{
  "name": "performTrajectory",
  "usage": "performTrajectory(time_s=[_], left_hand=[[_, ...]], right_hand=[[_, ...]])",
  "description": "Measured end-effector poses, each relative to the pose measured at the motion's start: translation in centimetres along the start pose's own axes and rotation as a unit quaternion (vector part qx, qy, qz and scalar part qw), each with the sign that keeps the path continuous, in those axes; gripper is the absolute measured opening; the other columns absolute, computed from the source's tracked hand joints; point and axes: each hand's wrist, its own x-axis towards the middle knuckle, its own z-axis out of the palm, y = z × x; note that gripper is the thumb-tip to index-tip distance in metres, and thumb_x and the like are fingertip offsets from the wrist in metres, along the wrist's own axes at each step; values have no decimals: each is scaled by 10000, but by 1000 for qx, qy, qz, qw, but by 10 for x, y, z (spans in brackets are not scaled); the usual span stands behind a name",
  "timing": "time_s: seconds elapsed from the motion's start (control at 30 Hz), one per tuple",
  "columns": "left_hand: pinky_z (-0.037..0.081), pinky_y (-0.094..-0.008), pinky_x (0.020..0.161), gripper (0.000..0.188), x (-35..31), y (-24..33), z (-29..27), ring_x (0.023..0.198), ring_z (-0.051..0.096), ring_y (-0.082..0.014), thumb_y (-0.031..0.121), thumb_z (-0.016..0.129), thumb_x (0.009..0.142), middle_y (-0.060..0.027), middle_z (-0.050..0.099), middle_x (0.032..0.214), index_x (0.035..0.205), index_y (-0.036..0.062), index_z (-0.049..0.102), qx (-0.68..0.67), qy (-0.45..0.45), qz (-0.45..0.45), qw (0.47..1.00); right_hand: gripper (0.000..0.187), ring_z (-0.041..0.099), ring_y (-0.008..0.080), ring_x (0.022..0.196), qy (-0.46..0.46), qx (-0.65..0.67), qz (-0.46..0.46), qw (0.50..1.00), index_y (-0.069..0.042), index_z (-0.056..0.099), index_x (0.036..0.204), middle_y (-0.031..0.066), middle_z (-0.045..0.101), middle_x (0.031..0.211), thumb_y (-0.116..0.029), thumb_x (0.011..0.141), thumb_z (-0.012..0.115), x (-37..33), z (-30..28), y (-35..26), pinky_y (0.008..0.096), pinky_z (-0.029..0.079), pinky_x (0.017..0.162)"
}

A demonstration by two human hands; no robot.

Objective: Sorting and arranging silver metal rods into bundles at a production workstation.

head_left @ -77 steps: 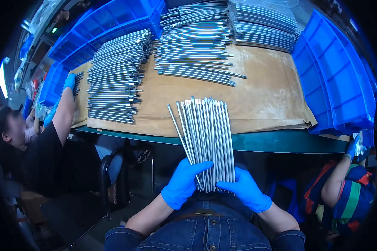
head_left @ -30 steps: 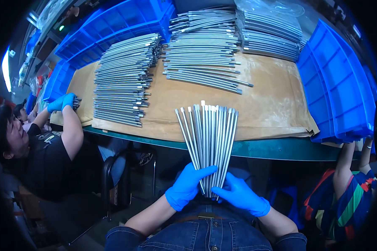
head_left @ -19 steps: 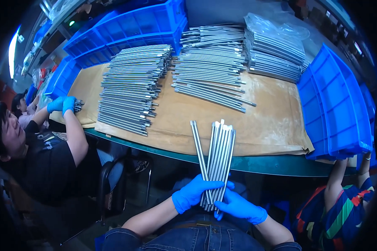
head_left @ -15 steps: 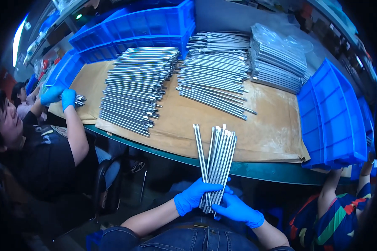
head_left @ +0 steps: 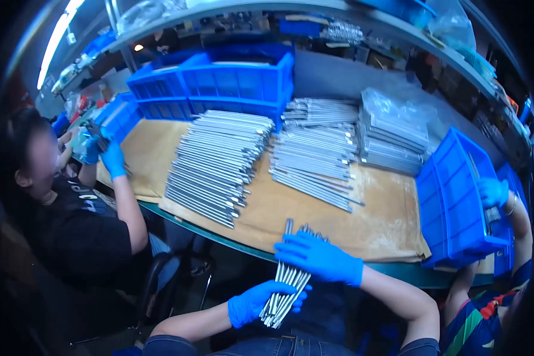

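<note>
Rods (head_left: 286,285) we clamped at the base in our left hand (head_left: 260,301), right hand (head_left: 320,258) cupped over their tips to square them.

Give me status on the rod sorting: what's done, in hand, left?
Done, by the look of it: three stacks of rods laid on the brown sheet. In hand: one bundle, left hand gripping its lower end, right hand over the top, at the table edge. Left: that bundle isn't on a stack yet; remaining stock can't be seen.
</note>
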Motion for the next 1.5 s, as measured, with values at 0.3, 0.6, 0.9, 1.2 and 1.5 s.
performTrajectory(time_s=[0.3, 0.6, 0.9, 1.2, 1.5], left_hand=[[519, -353, 786, 621, -42, 76, 42, 894, 621, -230, 499, 418, 914, -147, 610, 1012, 1220, -39, 466, 12, -78, 108, 991], [504, -318, 766, 495, -23, 156, 57, 927, 599, -234, 296, 548, 885, -130, 578, 1113, 1288, 31, 440, 453, 79, 505, 731], [491, -333, 879, 453, 4, 215, 101, 1050, 578, -224, 0, 664, 743, -111, 583, 1122, 1166, -15, 502, 475, -71, 495, 725], [534, -336, 767, 222, 4, 202, 88, 816, 647, -209, 6, 677, 751, -116, 644, 874, 959, -16, 604, 429, -72, 449, 780], [531, -340, 749, 215, 17, 159, 129, 796, 643, -228, 1, 669, 739, -126, 642, 866, 940, -19, 594, 441, -104, 411, 791]], right_hand=[[439, 568, 285, 1004, 64, 278, -4, 958, -59, 553, 1108, 98, 580, 1097, -187, 708, 681, 69, 19, 31, 414, 416, 933], [274, 603, 143, 840, 213, 487, 273, 802, -30, 602, 999, 52, 627, 921, -157, 780, 707, 98, -2, 65, 284, 485, 762], [367, 597, 144, 882, 167, 568, 211, 778, -6, 539, 1126, 67, 629, 951, -121, 805, 674, 91, 16, 68, 298, 482, 817], [305, 603, 141, 857, 157, 525, 232, 804, -11, 585, 1029, 65, 633, 908, -181, 798, 686, 70, 54, 79, 301, 482, 782], [286, 603, 140, 817, 108, 475, 317, 814, -33, 611, 953, 59, 634, 871, -240, 780, 704, 20, 15, 43, 301, 479, 749]])
